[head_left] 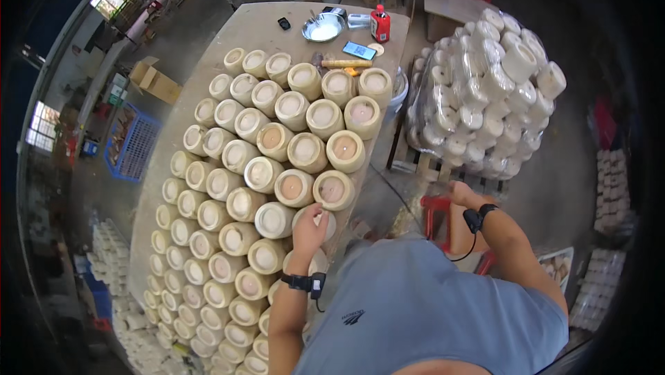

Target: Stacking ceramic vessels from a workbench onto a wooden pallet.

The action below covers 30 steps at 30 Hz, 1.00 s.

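Rows of cream, thick-rimmed round blocks (264, 256) stand close together on a large table. Their round centres are pale, a few pinkish or tan with a dark dot. My left hand (309, 231) is over a block (324, 224) at the table's right edge, partly covering it. Its thumb and fingers are bent together by that block's rim; whatever they pinch is too small to tell. Off the table, my right hand (468, 196) hangs with curled fingers above a red stool (436, 213). Something blurred shows by its fingertips, and I cannot make out what it is.
A shrink-wrapped stack of white round pieces (485, 94) stands on a pallet at the right. At the table's far end are a metal bowl (323, 27), a red bottle (380, 24), a phone (359, 50) and a hammer (346, 64). A blue crate (131, 143) sits at left.
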Motion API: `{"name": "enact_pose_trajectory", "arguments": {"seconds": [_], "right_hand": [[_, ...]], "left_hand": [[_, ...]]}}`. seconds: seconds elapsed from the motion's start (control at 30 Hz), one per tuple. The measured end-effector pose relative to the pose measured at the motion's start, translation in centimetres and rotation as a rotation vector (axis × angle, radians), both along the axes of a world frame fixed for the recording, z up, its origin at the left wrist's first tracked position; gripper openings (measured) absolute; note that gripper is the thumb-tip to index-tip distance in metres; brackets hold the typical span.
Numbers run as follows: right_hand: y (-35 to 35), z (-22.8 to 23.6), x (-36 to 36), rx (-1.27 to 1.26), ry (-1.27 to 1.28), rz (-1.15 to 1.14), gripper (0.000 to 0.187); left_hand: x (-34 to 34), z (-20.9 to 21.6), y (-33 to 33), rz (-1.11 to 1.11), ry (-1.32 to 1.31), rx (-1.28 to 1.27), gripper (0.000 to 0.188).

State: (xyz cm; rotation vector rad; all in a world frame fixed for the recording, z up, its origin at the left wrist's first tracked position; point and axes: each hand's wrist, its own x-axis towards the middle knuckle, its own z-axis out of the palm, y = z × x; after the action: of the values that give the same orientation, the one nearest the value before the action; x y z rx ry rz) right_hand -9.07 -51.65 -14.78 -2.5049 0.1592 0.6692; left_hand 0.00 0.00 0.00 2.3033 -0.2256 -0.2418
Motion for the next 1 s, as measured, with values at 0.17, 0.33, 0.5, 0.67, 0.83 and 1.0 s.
{"name": "enact_pose_trajectory", "arguments": {"seconds": [0.17, 0.33, 0.5, 0.67, 0.83, 1.0], "right_hand": [[1.7, 9.5, 12.3, -0.189, -0.123, 0.041, 0.045], [5.4, 16.5, 26.8, -0.161, -0.403, 0.261, 0.053], [8.2, 15.2, 40.2, -0.172, -0.566, 0.527, 0.065], [10.2, 13.3, 47.8, -0.362, -0.265, 0.904, 0.075], [11.1, 14.0, 49.8, -0.203, -0.058, 1.046, 0.068], [9.7, 11.2, 51.3, -0.104, -0.098, 1.106, 0.052]], "left_hand": [[6.7, 0.3, -5.0, 0.008, -0.095, -0.026, 0.037], [12.9, 0.9, -9.6, 0.007, -0.177, 0.07, 0.042], [19.7, 0.5, -14.8, 0.034, -0.146, 0.284, 0.052], [23.6, -0.6, -19.1, 0.109, -0.012, 0.47, 0.064], [25.5, -3.3, -21.4, 0.117, -0.006, 0.502, 0.049], [26.3, -3.2, -22.0, 0.143, 0.057, 0.502, 0.036]]}}
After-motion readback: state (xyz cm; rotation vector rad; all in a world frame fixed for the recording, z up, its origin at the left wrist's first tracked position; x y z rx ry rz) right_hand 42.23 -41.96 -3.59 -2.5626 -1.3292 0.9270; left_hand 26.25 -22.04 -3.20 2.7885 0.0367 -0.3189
